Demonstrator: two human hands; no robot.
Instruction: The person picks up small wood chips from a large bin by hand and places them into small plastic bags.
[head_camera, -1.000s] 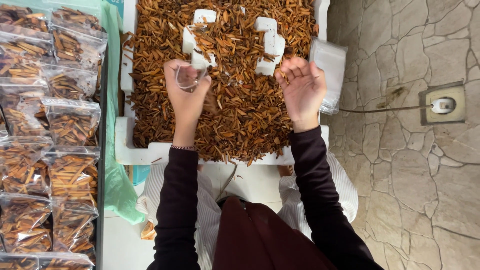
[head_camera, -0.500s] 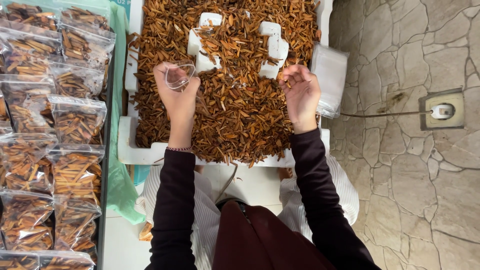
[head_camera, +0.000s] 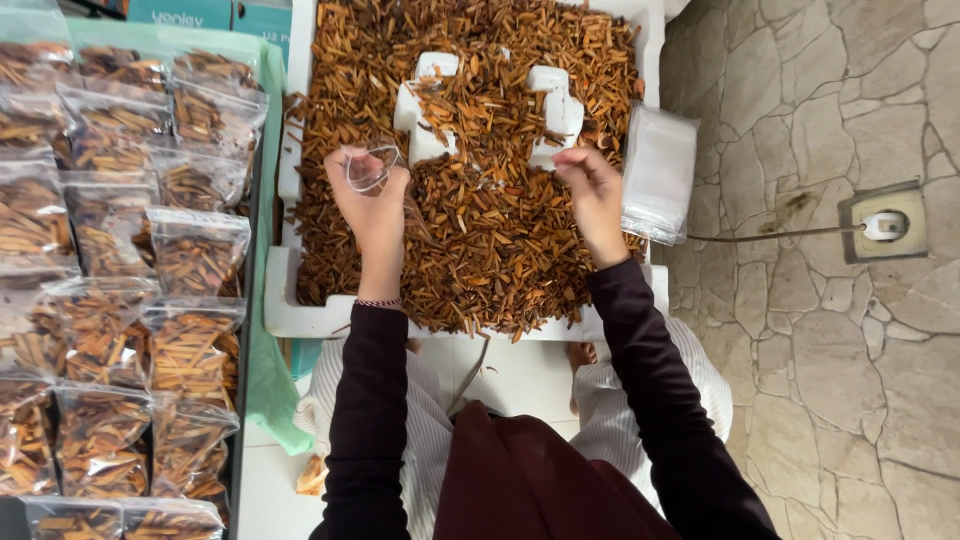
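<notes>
A white foam tray (head_camera: 300, 315) holds a heap of brown wood chips (head_camera: 480, 230), with two white foam blocks (head_camera: 425, 105) poking out near its middle. My left hand (head_camera: 372, 200) is over the left part of the heap and holds a small clear plastic bag (head_camera: 368, 165), its mouth held open. My right hand (head_camera: 590, 195) is over the right part of the heap, fingers pinched together at the chips near the right foam block; what it grips is too small to tell. Both arms wear dark sleeves.
Several filled clear bags of chips (head_camera: 190, 250) lie in rows on the left over a green sheet (head_camera: 265, 380). A stack of empty clear bags (head_camera: 658, 175) rests on the tray's right edge. A stone floor with a socket and cable (head_camera: 885, 225) lies to the right.
My left hand has shifted left and nearer with the small bag. My right hand has gone from spread flat on the chips to pinched fingers. The view has moved closer.
</notes>
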